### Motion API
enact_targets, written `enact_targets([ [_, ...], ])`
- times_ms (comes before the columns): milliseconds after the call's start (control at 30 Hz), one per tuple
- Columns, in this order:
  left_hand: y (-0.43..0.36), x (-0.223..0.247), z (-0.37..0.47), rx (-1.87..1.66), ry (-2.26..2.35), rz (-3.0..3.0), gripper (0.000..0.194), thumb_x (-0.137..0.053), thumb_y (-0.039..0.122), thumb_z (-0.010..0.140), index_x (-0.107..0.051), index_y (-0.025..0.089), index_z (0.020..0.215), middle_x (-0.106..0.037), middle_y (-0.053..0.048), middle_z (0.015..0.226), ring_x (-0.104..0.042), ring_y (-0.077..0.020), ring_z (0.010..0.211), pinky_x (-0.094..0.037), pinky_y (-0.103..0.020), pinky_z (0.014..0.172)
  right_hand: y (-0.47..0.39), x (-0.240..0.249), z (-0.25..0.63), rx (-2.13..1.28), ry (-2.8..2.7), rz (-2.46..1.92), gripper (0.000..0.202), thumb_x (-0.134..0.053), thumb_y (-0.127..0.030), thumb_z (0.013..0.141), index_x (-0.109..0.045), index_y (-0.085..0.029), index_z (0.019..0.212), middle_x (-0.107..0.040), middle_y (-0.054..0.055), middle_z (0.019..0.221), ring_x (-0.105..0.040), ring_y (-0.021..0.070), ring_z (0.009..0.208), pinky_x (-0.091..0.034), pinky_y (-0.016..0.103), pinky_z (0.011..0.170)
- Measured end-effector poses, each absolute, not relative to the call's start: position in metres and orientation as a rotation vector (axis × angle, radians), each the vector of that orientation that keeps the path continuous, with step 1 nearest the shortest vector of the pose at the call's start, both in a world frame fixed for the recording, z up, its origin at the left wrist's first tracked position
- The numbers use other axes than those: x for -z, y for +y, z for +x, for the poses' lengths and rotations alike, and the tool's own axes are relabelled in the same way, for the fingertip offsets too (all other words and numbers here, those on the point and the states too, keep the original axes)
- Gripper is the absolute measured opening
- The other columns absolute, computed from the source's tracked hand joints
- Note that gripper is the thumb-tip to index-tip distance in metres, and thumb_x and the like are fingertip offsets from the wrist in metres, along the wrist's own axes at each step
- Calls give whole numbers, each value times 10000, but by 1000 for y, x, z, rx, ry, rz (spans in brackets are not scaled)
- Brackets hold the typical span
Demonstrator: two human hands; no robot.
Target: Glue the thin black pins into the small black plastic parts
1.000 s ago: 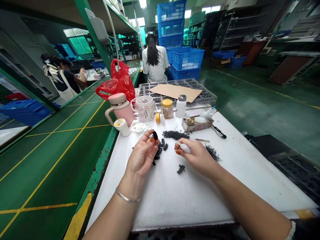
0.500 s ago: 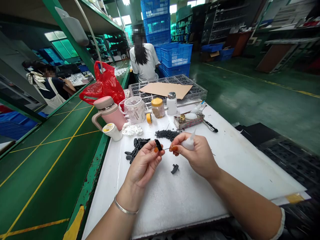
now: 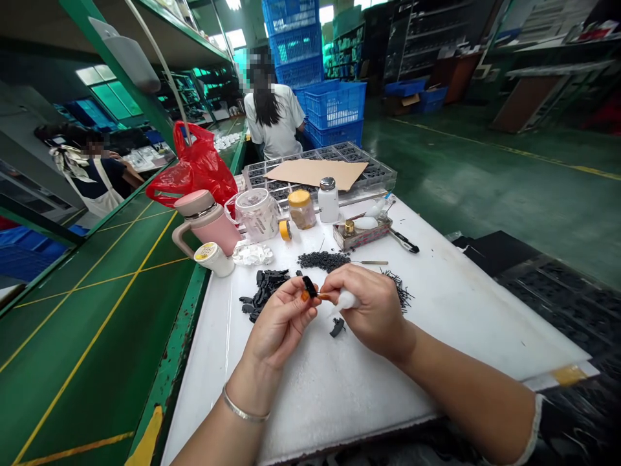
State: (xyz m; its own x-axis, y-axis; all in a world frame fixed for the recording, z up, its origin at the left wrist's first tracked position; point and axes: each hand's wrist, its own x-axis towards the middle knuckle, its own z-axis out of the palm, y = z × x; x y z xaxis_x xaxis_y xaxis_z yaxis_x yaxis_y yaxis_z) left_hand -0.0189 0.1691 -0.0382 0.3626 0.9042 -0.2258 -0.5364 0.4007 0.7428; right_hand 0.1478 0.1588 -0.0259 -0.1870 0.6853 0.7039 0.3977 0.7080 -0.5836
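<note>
A red plastic bag [image 3: 196,165] sits beside a pink mug [image 3: 207,223] near stacked blue crates [image 3: 334,107].

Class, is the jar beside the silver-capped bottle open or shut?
The jar is shut: its yellow lid sits on top, covering the mouth.

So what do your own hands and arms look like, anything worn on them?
Both are bare, without gloves. The left hand has orange-brown nail polish and a slim silver bangle at the wrist; no sleeve shows on that arm. The right hand has no bracelet; up that arm is a dark sleeve with a pale edge.
</note>
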Motion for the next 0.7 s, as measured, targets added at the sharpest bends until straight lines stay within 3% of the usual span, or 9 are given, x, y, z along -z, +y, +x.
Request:
enact_targets([
  [400,165,34,-15,-1020,688,700,224,-764,116,690,-627,154,863,-654,-16,796,-639,-97,694,-525,-155,623,155,31,146,-118,-1953,-880,206,-506,-23,778,-584,-193,865,-666,54,855,-603,189,825,-459,302,765],
  [700,165,39,-14,-1241,838,1019,312,-763,166,699,-641,176,986,-633,-25,857,-630,-129,760,-558,-222,663,167,30,149,-631,-1723,-1019,76,-630,-166,818,-619,-185,746,-629,12,781,-580,146,732,-442,261,681],
])
